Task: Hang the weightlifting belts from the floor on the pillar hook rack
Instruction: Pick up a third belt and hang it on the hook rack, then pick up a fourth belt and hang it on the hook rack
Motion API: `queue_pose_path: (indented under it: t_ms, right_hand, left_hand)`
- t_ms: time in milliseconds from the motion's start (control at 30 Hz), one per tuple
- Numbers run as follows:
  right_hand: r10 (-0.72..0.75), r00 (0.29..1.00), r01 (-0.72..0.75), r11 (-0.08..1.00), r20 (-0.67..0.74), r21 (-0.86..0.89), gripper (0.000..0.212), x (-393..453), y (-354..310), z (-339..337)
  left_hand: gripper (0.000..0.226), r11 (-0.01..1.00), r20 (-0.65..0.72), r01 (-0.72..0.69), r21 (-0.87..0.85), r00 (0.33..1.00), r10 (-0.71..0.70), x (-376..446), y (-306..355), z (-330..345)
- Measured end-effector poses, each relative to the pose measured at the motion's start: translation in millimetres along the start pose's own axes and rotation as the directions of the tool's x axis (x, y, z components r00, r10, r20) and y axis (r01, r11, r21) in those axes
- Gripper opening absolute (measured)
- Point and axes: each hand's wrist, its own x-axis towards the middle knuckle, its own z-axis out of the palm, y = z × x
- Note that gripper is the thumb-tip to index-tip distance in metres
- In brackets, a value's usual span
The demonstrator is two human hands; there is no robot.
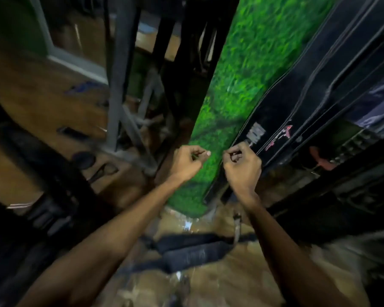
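Left hand (186, 161) is curled shut right at the grass-covered pillar (242, 85), pinching something tiny I can't make out. Right hand (242, 167) is closed at the edge of a hanging black belt (297, 103), probably seating it on a hook. Another belt (193, 251) lies on the floor (231, 284) below.

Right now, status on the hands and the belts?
Both hands curled at the pillar: left hand apart, right hand at hanging belts. One belt still on floor. Nothing blocking.
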Motion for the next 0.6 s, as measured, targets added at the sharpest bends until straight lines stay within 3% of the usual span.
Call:
queue_pose_path:
  t_ms: [200, 367, 500, 600]
  right_hand:
    - [0.145, 0.951, -0.139, 0.990, 0.274, -0.039, 0.009, -110.8, 40.5, 59.1]
    - [0.240, 0.818, -0.217, 0.970, 0.523, -0.106, 0.010, -205.3, 107.9, 112.0]
    - [0.317, 0.720, -0.282, 0.946, 0.617, -0.156, 0.013, -284.6, 170.9, 159.9]
    - [0.409, 0.663, -0.378, 0.906, 0.627, -0.190, 0.011, -347.7, 215.7, 197.8]
  left_hand:
    - [0.041, 0.975, -0.021, 0.190, 0.111, 0.982, -0.189, -70.3, -105.3, -9.1]
    - [0.040, 0.900, -0.043, 0.392, 0.191, 0.919, -0.392, -132.1, -193.5, 22.8]
    - [0.036, 0.842, 0.001, 0.486, 0.233, 0.866, -0.500, -190.3, -277.5, 69.2]
    - [0.019, 0.747, 0.009, 0.604, 0.278, 0.776, -0.631, -227.9, -354.2, 97.9]
